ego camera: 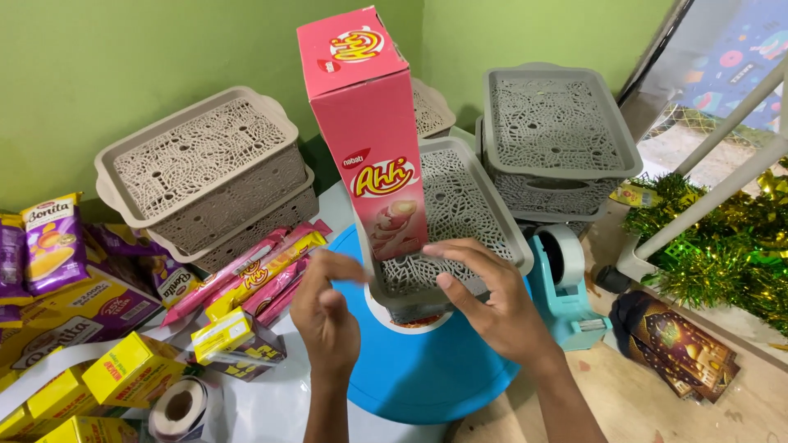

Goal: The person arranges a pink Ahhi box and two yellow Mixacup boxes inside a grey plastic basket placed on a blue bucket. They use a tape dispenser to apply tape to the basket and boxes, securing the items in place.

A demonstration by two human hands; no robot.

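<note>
Green wall (98, 74) behind, white table (271, 402) below us with a wood floor at 4 o'clock. Blue round stand (427, 377) sits at table centre, and a grey lattice basket (472, 221) rests on it. Tall pink snack box (369, 131) stands upright in that basket, at its 9 o'clock edge, nobody gripping it.

Both our forearms come up from 6 o'clock. Right hand (488, 299) is larger in view: palm down, fingers spread and loosely curled, fingertips touching the basket's near rim, closed on nothing. Left hand (324, 308) is blurred, fingers bent with a gap between them, hovering just beside the basket's near-left corner; we can't tell if it touches.

Stacked grey baskets (209, 176) at 10 o'clock, another stack (558, 139) at 1 o'clock. Teal tape dispenser (562, 287) is just beside the stand at 3 o'clock. Green tinsel (722, 246) further out at 3. Pink and yellow wafer packs (258, 275) lie at 9 o'clock, yellow cartons (131, 373) and a tape roll (182, 406) at 8, purple snack bags (49, 246) far left.
</note>
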